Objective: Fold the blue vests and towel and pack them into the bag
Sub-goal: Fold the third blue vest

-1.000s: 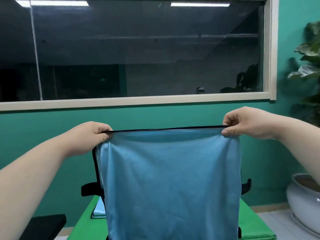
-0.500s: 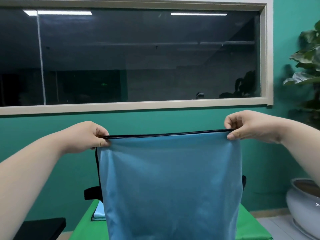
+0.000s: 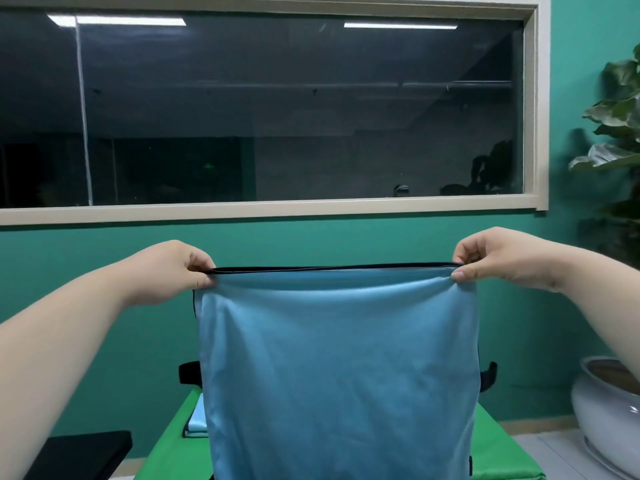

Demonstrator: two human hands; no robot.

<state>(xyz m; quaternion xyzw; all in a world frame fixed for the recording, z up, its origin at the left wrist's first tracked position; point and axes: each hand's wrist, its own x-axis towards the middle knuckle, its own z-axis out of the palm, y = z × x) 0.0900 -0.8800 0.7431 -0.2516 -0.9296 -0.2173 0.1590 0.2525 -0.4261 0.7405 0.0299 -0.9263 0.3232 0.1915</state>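
A blue vest with black trim hangs in front of me, stretched flat in the air. My left hand pinches its top left corner and my right hand pinches its top right corner. Black straps stick out at both sides of the vest. Behind its lower left edge, a folded light blue cloth lies on the green table. The vest hides most of the table. No bag can be made out.
A black surface sits low at the left, beside the table. A white plant pot with a leafy plant stands on the floor at the right. A teal wall with a wide dark window is straight ahead.
The view has tilted up a little, so both hands and the vest's top edge sit slightly lower in frame. Both hands keep their pinch on the corners.
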